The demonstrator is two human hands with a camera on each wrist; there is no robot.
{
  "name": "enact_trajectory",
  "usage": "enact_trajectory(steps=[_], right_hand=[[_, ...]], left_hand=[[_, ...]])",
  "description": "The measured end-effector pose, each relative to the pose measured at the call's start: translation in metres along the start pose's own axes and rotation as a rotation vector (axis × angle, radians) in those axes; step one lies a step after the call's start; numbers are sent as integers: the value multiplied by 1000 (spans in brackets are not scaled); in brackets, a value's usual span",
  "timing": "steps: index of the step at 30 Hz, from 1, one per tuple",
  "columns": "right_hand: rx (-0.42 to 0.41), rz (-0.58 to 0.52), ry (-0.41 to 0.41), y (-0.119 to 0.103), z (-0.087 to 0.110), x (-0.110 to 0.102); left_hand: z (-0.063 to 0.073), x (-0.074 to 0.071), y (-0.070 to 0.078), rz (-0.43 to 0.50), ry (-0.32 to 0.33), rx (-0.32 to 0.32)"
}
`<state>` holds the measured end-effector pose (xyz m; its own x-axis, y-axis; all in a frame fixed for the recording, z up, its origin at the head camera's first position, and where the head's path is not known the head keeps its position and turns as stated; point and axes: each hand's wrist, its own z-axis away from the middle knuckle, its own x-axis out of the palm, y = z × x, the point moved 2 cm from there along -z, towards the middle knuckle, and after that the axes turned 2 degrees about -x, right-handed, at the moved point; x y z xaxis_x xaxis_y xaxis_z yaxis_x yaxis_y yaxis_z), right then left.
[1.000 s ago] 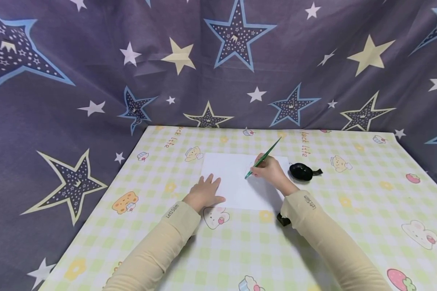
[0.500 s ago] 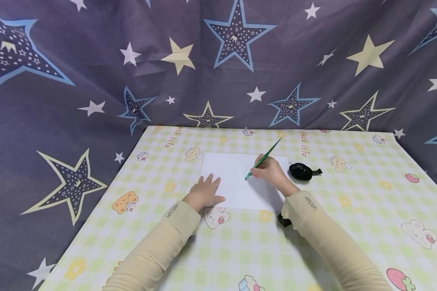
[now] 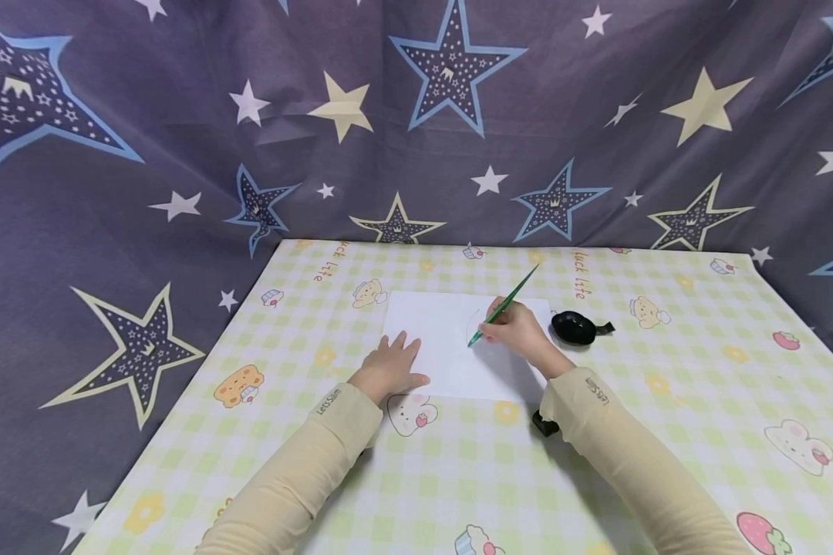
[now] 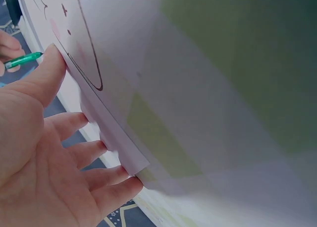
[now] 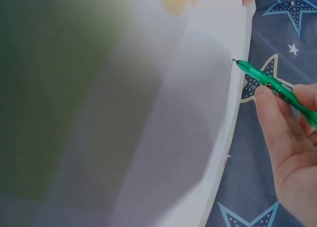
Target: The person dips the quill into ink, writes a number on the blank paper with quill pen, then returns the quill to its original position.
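Observation:
A white sheet of paper [image 3: 437,312] lies flat in the middle of the table. My left hand [image 3: 387,368] rests on its left edge, fingers spread and straight, thumb out to the right; the left wrist view shows the same hand [image 4: 59,147] along the sheet's edge. Between thumb and fingers, my right hand [image 3: 521,333] pinches a slim green pen [image 3: 505,303] with a long tapering tail. The pen's dark tip meets the paper right of centre, at the lower end of a faint curved line [image 3: 469,324]. From the right wrist, the pen [image 5: 267,80] slants down to the sheet.
Just right of the paper lies a glossy black oval object [image 3: 574,328] with a short tab. Another small black thing [image 3: 545,423] shows partly beside the right cuff. A checked, cartoon-printed cloth [image 3: 722,401] covers the table, and a star-patterned curtain [image 3: 416,154] hangs behind it.
The pen tip has slid slightly toward me along the paper, and more of the curved line shows above it. My right forearm has shifted a little right; my left hand stays still.

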<state>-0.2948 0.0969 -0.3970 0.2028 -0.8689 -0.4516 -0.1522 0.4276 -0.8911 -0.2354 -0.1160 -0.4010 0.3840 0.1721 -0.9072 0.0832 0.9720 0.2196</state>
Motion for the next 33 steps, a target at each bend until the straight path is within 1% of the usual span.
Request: enact_trajectory(steps=[18, 33], right_hand=[[0, -2, -14, -1, 6, -1], [6, -13, -42, 1, 8, -3]], left_hand=[[-2, 2, -2, -14, -3, 11], [-1, 1, -1, -11, 0, 14]])
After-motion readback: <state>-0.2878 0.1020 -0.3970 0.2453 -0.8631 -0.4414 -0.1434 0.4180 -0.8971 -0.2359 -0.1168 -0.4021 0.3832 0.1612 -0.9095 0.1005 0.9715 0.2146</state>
